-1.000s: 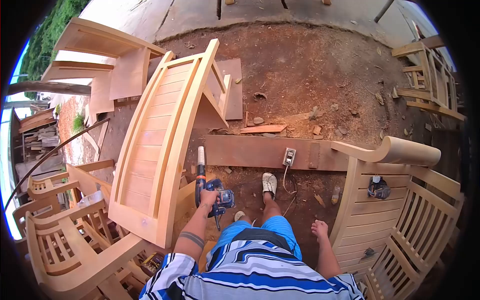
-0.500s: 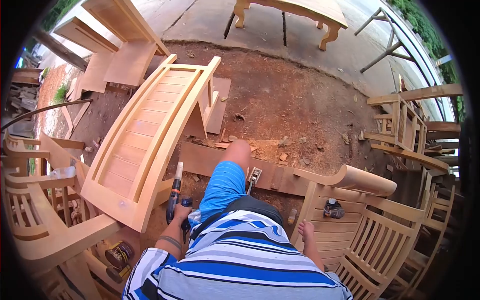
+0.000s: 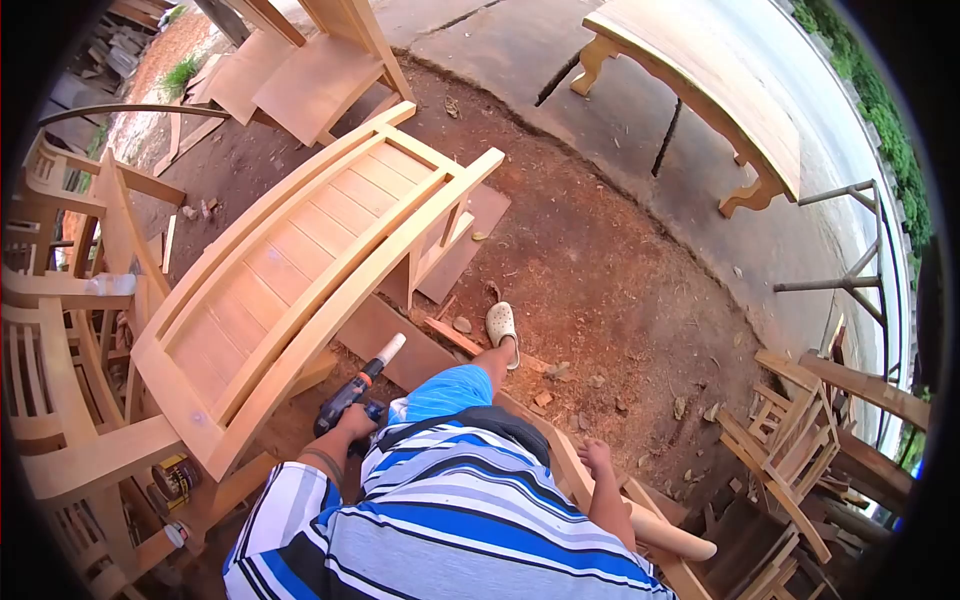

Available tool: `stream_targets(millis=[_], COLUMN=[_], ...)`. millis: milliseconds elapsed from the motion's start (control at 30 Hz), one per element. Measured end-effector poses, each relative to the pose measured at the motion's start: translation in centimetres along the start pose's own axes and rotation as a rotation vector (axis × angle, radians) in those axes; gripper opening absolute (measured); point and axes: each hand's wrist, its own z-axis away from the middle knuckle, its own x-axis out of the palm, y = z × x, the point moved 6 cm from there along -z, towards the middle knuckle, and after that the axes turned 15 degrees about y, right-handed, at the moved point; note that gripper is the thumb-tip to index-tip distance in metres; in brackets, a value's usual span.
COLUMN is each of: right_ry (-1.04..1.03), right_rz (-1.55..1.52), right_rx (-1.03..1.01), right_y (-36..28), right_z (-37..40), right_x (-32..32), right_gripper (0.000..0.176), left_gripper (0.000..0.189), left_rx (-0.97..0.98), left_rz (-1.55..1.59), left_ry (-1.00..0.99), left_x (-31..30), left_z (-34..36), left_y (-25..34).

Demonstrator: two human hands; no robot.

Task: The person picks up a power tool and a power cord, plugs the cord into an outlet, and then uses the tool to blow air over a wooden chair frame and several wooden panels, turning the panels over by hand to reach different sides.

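My left hand (image 3: 355,421) grips a black and blue power drill (image 3: 352,388) whose pale nose points up and away, close to the lower rail of a slatted wooden bench back (image 3: 300,270) that leans tilted to my left. My right hand (image 3: 597,459) hangs empty with its fingers loosely apart, just above a rounded wooden armrest (image 3: 668,535) at the lower right. One leg in blue shorts steps forward, its foot in a white clog (image 3: 501,322) on a flat board (image 3: 400,345) on the dirt.
Wooden chairs (image 3: 60,350) crowd the left edge, with cans (image 3: 175,478) on the ground beneath them. A wooden table (image 3: 715,95) stands on the concrete at upper right. More chair frames (image 3: 800,450) lie at the right. Wood scraps litter the red dirt.
The view has swung right and I have stepped forward, my foot now on the board. The drill stays in my left hand; the bench at the right has slid out of sight.
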Motion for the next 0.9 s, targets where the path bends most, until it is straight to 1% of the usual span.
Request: stream_targets(millis=[33,67,100,133,167,233,333,367,400,467,500,567,633,733,833,900], right_ry=[0.054,0.105,0.067,0.138,0.161,0.169,0.249,0.206,0.162,0.106,0.035,-0.038,-0.089,-0.023,-0.223,-0.107], right_rz=[0.008,0.014,-0.151,-0.233,-0.343,-0.593,-0.522,-0.467,-0.408,-0.155,-0.054,0.238,0.363,0.375,0.127,0.128], right_rx=[-0.110,-0.216,-0.341,-0.417,-0.501,-0.606,-0.649,-0.606,-0.561,-0.392,-0.367,-0.224,-0.084,-0.012,-0.019,-0.207], right_y=[-4.7,-12.0,-17.7,-23.7,-28.8,-36.3,-40.6,-40.9,-40.2,-36.9,-34.9,-30.8,-29.4,-32.4,-39.2,-46.2], right_z=[-1.6,-1.1,-2.1,-0.9,0.3,3.4,3.9,3.2,1.4,-2.1,-3.3,-6.0,-6.5,-7.5,-12.5,-15.2], right_x=[-2.3,-4.0,-5.9,-8.2,-10.3,-13.8,-15.2,-14.5,-13.4,-11.2,-10.4,-10.2,-10.8,-11.6,-9.7,-5.8], right_gripper=[0.021,0.021,0.023,0.022,0.022,0.022,0.022,0.023,0.024,0.025,0.029,0.026,0.024,0.019,0.016,0.014], left_gripper=[0.043,0.040,0.038,0.037,0.036,0.036,0.037,0.037,0.038,0.039,0.038,0.037,0.035,0.033,0.030,0.027], left_rx=[0.011,0.020,0.027,0.022,0.026,0.016,0.023,0.020,0.003,-0.035,-0.043,-0.063,-0.110,-0.216,-0.336,-0.407], left_rz=[-0.029,-0.067,-0.042,-0.054,-0.069,-0.062,-0.034,-0.029,-0.003,0.042,0.073,0.132,0.193,0.330,0.460,0.474], left_ry=[-0.019,-0.040,-0.037,-0.029,-0.021,0.003,0.047,0.058,0.040,0.002,0.025,0.082,0.131,0.212,0.254,0.287], left_x=[-1.0,-1.3,-2.1,-2.6,-3.2,-4.2,-4.6,-4.4,-4.4,-5.1,-4.8,-4.3,-4.6,-6.6,-8.3,-11.4], left_z=[0.1,-0.7,-1.0,-1.6,-2.2,-3.6,-5.5,-5.6,-5.5,-4.7,-4.5,-3.8,-2.1,1.3,5.1,8.1], left_y=[2.6,4.5,6.8,8.8,10.8,14.0,17.7,18.4,19.2,21.0,21.2,21.6,22.3,23.2,24.9,27.5])
